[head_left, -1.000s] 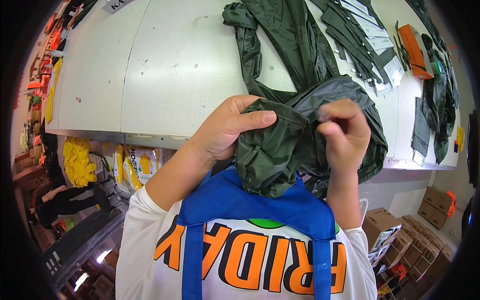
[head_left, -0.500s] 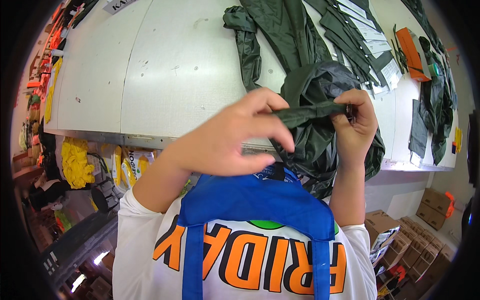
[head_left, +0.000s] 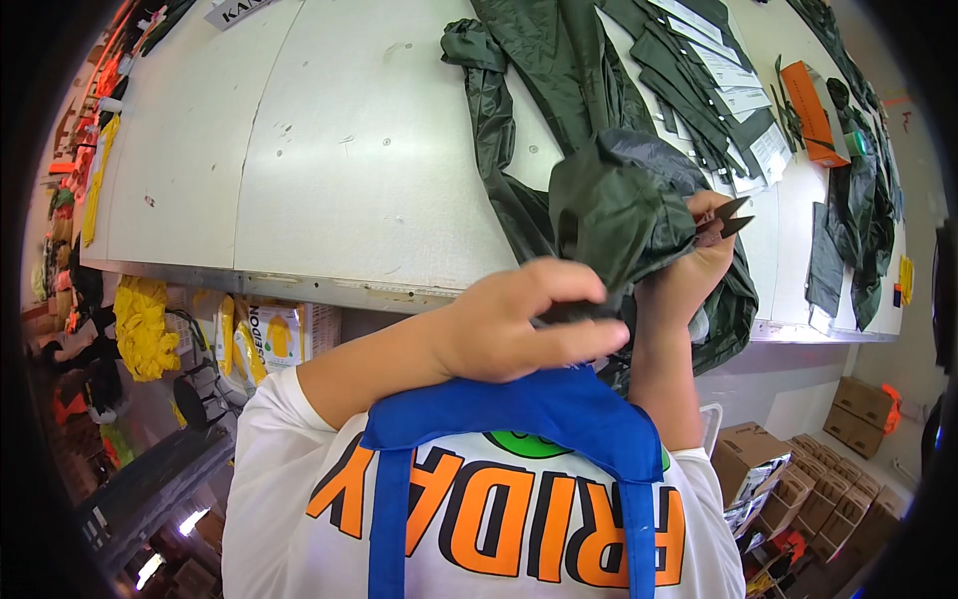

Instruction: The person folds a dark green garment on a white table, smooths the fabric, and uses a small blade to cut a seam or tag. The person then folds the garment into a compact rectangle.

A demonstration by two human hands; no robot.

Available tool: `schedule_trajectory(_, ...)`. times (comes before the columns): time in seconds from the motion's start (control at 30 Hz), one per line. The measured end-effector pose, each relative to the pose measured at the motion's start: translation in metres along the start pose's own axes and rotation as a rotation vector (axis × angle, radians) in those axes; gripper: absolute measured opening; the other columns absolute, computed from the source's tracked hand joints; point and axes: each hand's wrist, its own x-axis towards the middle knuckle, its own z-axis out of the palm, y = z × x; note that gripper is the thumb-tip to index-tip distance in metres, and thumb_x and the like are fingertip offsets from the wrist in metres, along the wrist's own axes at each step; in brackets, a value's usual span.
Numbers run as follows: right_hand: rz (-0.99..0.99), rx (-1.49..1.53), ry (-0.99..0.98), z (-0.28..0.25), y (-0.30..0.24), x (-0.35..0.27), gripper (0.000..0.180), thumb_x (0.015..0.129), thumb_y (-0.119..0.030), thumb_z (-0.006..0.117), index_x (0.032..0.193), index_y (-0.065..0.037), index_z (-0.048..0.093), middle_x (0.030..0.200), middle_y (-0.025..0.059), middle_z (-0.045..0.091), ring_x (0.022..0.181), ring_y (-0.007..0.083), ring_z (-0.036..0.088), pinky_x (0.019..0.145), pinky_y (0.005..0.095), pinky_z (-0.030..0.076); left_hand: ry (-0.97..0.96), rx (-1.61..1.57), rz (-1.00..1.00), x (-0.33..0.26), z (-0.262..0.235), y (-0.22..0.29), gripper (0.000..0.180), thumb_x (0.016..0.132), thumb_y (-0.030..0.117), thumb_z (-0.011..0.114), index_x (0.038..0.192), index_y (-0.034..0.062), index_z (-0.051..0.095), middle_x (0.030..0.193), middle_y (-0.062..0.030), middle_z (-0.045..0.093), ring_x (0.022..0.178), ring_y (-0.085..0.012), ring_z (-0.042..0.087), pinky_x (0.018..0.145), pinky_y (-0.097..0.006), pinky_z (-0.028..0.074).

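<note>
A dark green, shiny waterproof garment lies bunched at the table's near edge, part of it hanging over the front. My right hand is closed around small thread snips, whose two pointed blades stick out to the right, slightly apart. The garment's bunched cloth lies against that hand's fingers; whether they also grip it is hidden. My left hand is at the garment's near left side, thumb and fingers apart. Dark cloth shows behind its fingers, and some slight blur covers the fingertips.
A pale table stretches ahead. Dark green strips with white paper labels lie at the far right, beside an orange box. Below the table are a yellow bundle and packaged goods; cardboard boxes stand lower right.
My left hand has come off the stretched green strip of the garment and moved down and right. My right hand has turned, so the snips' blades now show pointing right.
</note>
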Motion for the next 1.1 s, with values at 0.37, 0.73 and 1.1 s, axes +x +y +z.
schedule_trajectory(0.37,-0.536,-0.303,-0.226,-0.013,-0.019,-0.025,0.033,0.049,0.014,0.059,0.076,-0.005,0.051,0.066,0.0076,0.047,0.057,0.0209,0.045,0.052,0.0258,0.037,0.326,-0.352,-0.865,-0.028,-0.007,-0.036,0.017,0.071,-0.009,0.065,0.080,0.0005,0.053,0.080,-0.0027,0.052,0.072,-0.0137,0.049,0.068,-0.025,0.042)
schedule_trajectory(0.73,-0.644,-0.367,-0.611,-0.003,-0.020,-0.028,0.025,0.052,-0.005,0.064,0.075,-0.011,0.059,0.063,0.0017,0.050,0.049,0.0183,0.049,0.044,0.0302,0.037,0.792,-0.421,-0.891,-0.028,-0.024,-0.060,0.026,0.080,-0.007,0.055,0.067,0.0106,0.042,0.059,0.0040,0.046,0.048,-0.0020,0.035,0.041,-0.020,0.026)
schedule_trajectory(1.1,-0.788,-0.325,-0.597,0.017,-0.012,-0.025,0.020,0.056,-0.015,0.063,0.075,-0.011,0.059,0.059,0.0015,0.039,0.047,0.0171,0.042,0.043,0.0301,0.032,0.437,-0.240,-0.693,-0.045,-0.047,-0.016,0.024,0.083,0.012,0.067,0.099,0.0010,0.053,0.086,-0.0043,0.055,0.072,-0.0069,0.047,0.063,-0.022,0.039)
